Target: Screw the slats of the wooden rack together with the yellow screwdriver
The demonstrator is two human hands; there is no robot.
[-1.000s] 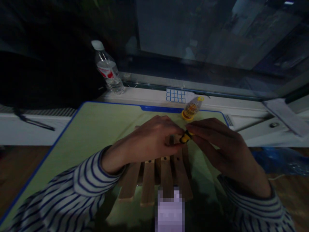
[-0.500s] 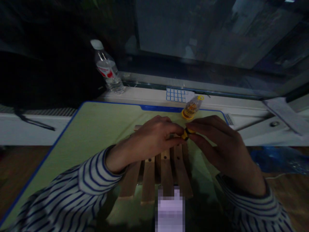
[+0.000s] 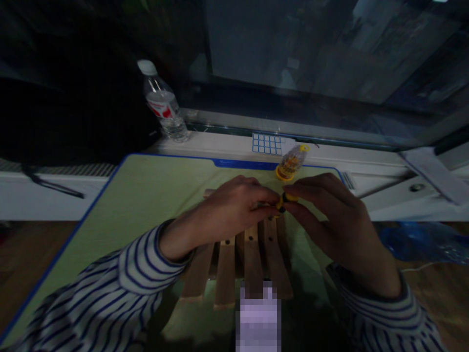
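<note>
My left hand [image 3: 234,205] reaches across several wooden slats and pinches the lower left end of a small yellow-and-black piece [image 3: 289,197]. The thumb and fingertips of my right hand [image 3: 333,225] close on the same piece from the right. Its exact kind is too small and dim to make out. Below the hands lie the pale wooden slats [image 3: 224,274], side by side and pointing toward me, with dark round holes in several of them. Their far ends are partly hidden by my left hand.
The slats rest on a light green table [image 3: 146,181] with a blue edge. A clear container with a yellow lid and base [image 3: 292,162] stands at the far edge. A water bottle [image 3: 164,107] is on the windowsill. A blurred pixel patch covers the bottom middle.
My right fingertips have shifted slightly on the small piece, and more of its yellow and black end shows. My left hand has barely moved, and the slats lie as before.
</note>
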